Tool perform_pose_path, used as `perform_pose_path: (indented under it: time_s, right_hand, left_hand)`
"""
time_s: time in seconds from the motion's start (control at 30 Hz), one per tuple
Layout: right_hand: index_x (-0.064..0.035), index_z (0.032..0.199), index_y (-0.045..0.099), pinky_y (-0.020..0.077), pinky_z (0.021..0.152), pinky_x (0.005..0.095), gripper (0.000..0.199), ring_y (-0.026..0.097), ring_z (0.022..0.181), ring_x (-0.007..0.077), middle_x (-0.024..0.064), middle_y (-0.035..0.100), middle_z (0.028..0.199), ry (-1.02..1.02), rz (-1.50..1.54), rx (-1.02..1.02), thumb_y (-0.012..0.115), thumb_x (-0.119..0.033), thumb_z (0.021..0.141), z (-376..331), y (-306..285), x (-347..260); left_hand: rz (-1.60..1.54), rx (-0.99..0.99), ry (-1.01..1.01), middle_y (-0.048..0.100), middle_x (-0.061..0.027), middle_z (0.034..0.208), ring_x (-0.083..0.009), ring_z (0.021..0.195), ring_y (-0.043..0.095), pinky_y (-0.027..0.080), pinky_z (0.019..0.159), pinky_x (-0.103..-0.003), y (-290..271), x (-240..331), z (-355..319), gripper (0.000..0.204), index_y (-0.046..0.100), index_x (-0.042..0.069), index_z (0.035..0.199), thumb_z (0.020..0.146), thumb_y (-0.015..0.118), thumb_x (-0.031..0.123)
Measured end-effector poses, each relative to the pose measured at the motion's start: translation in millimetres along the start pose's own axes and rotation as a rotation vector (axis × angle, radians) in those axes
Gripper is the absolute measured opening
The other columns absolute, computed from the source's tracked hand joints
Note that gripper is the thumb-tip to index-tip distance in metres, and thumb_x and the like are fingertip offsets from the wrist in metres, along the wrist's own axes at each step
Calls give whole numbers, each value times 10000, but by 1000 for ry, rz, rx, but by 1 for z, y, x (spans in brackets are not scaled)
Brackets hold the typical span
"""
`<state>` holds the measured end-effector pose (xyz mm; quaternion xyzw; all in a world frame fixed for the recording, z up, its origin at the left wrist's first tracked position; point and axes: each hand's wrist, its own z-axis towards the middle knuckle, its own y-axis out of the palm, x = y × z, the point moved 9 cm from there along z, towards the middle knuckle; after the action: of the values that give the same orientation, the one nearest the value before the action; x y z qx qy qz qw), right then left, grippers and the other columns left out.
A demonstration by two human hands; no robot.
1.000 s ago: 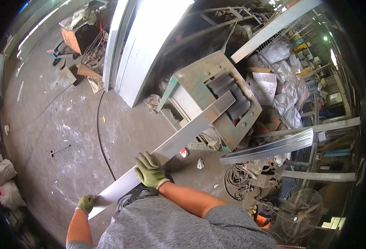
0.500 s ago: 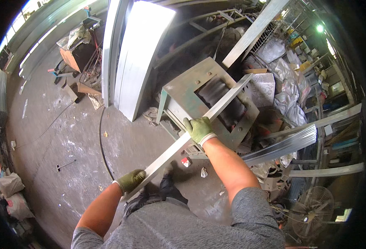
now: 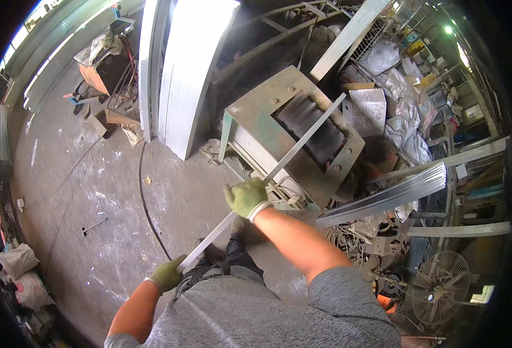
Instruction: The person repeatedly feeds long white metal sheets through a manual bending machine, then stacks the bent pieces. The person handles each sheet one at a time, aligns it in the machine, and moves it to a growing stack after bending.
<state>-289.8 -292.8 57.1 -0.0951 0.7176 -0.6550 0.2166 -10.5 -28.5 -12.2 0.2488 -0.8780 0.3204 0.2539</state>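
Note:
Both hands wear green work gloves with pale cuffs. A long, straight, pale metal bar [image 3: 210, 239] slants from near my waist up to the right, a narrow face showing. Its near end is in my left hand [image 3: 167, 274], fingers wrapped around it. Further along, my right hand [image 3: 248, 198] closes over the bar from above, thumb side to the left. The far part of the bar crosses above a dark ridged roller [image 3: 302, 123] set in the opening of a worn metal machine housing [image 3: 256, 110]. Whether bar and roller touch I cannot tell.
Tall white metal profiles [image 3: 189, 87] stand beyond the machine on the left. Shiny metal strips [image 3: 392, 196] jut in at right, above a caged fan [image 3: 440, 288]. A dark cable [image 3: 143, 194] and a small T-shaped tool [image 3: 95, 227] lie on the floor. Silvery sacks [image 3: 404, 119] pile up at far right.
My right hand has moved left and nearer, away from the machine. The bar now shows a narrower face than before. My left hand has shifted slightly left and nearer.

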Motion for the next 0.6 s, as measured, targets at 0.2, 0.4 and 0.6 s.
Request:
perform_pose_path:
  time_s: [0.2, 0.4, 0.6]
  right_hand:
    - [-143, 695, 814, 544, 735, 565, 591, 740, 603, 378, 134, 769, 673, -92, 37, 127, 546, -424, 1141, -40, 24, -105]
    - [-147, 799, 837, 556, 795, 591, 521, 787, 721, 373, 135, 815, 776, -117, 129, -80, 548, -430, 1127, -74, 75, -188]
    - [-129, 709, 814, 567, 718, 570, 541, 753, 655, 383, 149, 777, 710, -160, 208, 36, 592, -414, 1110, -82, 63, -199]
  left_hand:
    - [-104, 66, 88, 763, -274, 1416, -458, 1348, 727, 576, 1133, -506, 21, -92, -61, 629, 633, 156, 1604, 980, 615, 74]
    - [-258, -79, 0, 763, -265, 1412, -447, 1342, 730, 580, 1124, -479, 49, -166, -118, 596, 652, 122, 1562, 978, 590, 26]
    - [-92, 95, 40, 746, -266, 1432, -475, 1349, 706, 574, 1120, -517, 32, -165, -129, 545, 643, 96, 1532, 989, 624, 49]
